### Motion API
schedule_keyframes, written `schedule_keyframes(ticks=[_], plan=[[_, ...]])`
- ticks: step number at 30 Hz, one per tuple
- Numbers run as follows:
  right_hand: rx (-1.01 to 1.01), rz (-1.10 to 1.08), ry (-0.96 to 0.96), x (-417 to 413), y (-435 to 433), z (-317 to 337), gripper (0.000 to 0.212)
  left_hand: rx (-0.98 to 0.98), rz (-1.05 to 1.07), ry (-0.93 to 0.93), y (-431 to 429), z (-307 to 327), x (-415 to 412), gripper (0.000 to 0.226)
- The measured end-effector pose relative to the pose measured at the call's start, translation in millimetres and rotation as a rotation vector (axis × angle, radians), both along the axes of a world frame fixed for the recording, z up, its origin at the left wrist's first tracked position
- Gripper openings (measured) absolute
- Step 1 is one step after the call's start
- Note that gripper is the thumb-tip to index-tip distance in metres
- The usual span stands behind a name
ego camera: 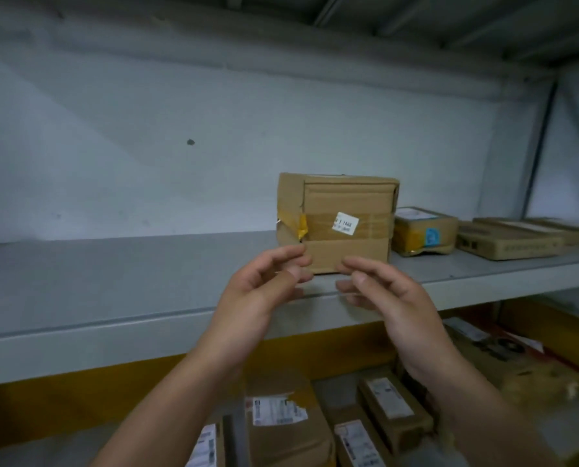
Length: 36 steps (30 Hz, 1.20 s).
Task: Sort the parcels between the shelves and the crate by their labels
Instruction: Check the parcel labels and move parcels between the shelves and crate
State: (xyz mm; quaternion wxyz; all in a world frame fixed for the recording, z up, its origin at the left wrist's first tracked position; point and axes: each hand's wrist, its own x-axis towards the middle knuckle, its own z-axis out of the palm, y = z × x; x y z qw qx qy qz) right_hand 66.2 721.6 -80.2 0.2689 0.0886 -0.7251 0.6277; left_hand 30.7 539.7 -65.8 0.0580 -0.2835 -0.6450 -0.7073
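Left hand (258, 294) and right hand (394, 299) hover, fingers (281, 256) loosely curled, empty; cardboard box (345, 200) sits near shelf (113, 320) lip, so a nudge could topple it.

A taped cardboard box (345, 224) stands on the grey shelf (113, 274) just beyond the left hand (261, 291) and right hand (392, 298), whose loosely curled fingers reach its lower edge. Right of the right hand lie flatter parcels (424, 230).

A grey metal shelf (113, 281) carries a brown taped cardboard box (348, 197) with a white sticker (345, 224) near its front edge. Just right of it sits a smaller yellow-taped parcel (423, 230), then flat tan cartons (507, 242).
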Motion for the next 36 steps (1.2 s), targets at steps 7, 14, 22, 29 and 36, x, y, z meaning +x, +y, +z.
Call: schedule_keyframes(ticks=[7,14,22,29,36], plan=[[-0.013,-0.09,0.164,-30.9,51.5,41.4,0.027,0.067,0.172,0.068,33.9,38.2,-28.2,0.033],[-0.161,-0.217,0.194,-79.5,89.2,73.9,0.04,0.117,0.283,-0.109,62.6,63.1,-71.4,0.053],[-0.137,-0.011,-0.124,-132.1,109.5,92.7,0.059,0.108,0.281,-0.269,100.4,92.5,-91.2,0.066],[-0.285,0.116,-0.281,-135.2,95.9,95.8,0.056,0.064,0.296,-0.368,108.2,93.5,-99.1,0.042],[-0.272,0.168,-0.184,-130.6,71.1,88.8,0.038,0.082,0.35,-0.276,80.0,87.6,-93.8,0.016]])
